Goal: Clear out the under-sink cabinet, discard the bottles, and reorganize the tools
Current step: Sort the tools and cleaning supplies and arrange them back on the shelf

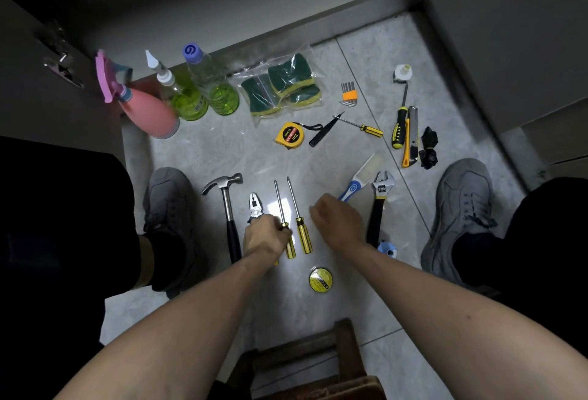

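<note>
The left hand [265,235] grips the clear yellow handle of a slim steel-shafted screwdriver [284,224] lying on the floor, its long axis running straight away from the fingers. A matching second screwdriver [298,218] lies parallel, just right of them. The right hand [339,223] hovers beside it, loosely curled, holding nothing.

1 head-worn wide-angle view, looks steeply down from above the seated person's knees at the tiled floor [366,59], close over both forearms, cabinet base at top edge, wooden stool [318,364] at bottom
</note>
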